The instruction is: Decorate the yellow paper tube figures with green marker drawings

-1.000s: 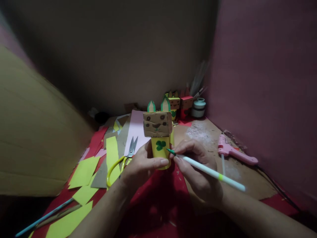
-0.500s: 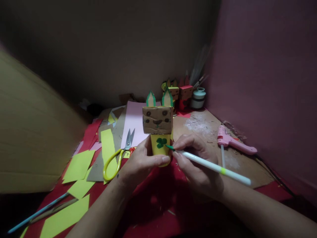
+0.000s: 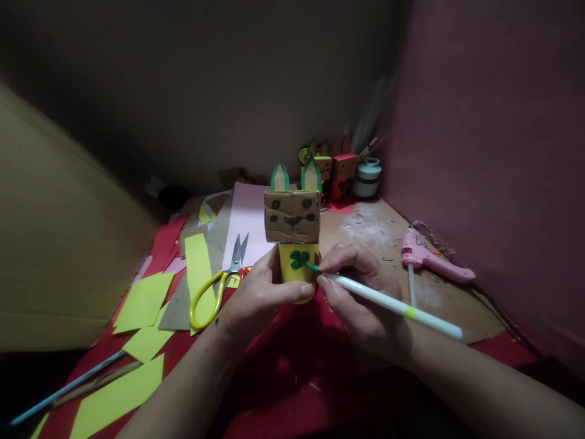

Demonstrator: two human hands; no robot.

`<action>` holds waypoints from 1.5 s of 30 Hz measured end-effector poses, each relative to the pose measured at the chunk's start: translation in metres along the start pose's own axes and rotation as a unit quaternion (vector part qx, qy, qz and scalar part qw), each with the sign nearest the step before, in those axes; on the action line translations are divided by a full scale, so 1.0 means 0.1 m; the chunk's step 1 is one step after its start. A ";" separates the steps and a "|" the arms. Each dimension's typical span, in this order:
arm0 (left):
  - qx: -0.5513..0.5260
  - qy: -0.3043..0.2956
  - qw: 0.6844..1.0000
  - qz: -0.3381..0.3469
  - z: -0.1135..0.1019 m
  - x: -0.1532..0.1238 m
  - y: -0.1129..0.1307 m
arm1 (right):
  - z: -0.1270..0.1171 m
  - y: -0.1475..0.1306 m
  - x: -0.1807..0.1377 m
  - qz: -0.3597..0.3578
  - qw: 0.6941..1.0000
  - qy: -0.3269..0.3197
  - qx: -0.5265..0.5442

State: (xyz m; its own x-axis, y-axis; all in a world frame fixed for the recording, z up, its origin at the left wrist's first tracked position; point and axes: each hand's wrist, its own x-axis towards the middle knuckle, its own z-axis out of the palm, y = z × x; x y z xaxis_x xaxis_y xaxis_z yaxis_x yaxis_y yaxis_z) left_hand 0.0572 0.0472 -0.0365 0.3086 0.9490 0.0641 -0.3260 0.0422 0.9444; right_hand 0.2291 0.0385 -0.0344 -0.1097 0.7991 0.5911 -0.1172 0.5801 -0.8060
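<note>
Closest in view, a yellow paper strip (image 3: 121, 399) lies on the red surface (image 3: 274, 390) at the left, with a light blue stick (image 3: 66, 388) just beyond it. The left hand (image 3: 269, 291) is clamped on the lower part of a cardboard animal figure (image 3: 292, 219), its thumb across the front of the yellow body (image 3: 289, 271). The figure stands upright in this grip, in the middle of the view, its box head facing the camera and two green-edged ears on top. On the body is a dark green clover shape (image 3: 299, 259).

The right hand (image 3: 375, 323) has its fingers and thumb closed together on a white-handled brush (image 3: 388, 302), held aslant. The green tip points at the clover's lower right edge; whether it touches cannot be told.

Left of the figure, yellow-handled scissors (image 3: 235, 265) lie with blades slightly apart, near more yellow paper. Well to the right, a pink glue gun (image 3: 420, 256) rests on brown cardboard (image 3: 466, 314). Behind the figure is a pink sheet (image 3: 247, 213), partly hidden. Farthest back stand a yellow figure (image 3: 324, 163), a red figure (image 3: 343, 174) and a pale jar (image 3: 367, 177).
</note>
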 end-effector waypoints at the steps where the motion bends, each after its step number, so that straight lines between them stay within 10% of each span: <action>1: 0.000 0.001 1.000 0.000 0.00 0.00 0.00 | 0.00 0.00 0.00 0.000 1.000 0.001 -0.001; 45: 0.033 0.018 0.999 0.012 0.00 -0.01 0.04 | -0.05 -0.02 -0.01 0.000 1.000 -0.006 -0.001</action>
State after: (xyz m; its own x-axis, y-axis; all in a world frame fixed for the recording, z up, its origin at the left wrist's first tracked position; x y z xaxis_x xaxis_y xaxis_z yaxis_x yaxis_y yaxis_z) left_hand 0.0560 0.0461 -0.0330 0.2692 0.9600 0.0767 -0.2735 -0.0001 0.9619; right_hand 0.2344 0.0370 -0.0335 -0.1215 0.7971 0.5915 -0.1162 0.5804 -0.8060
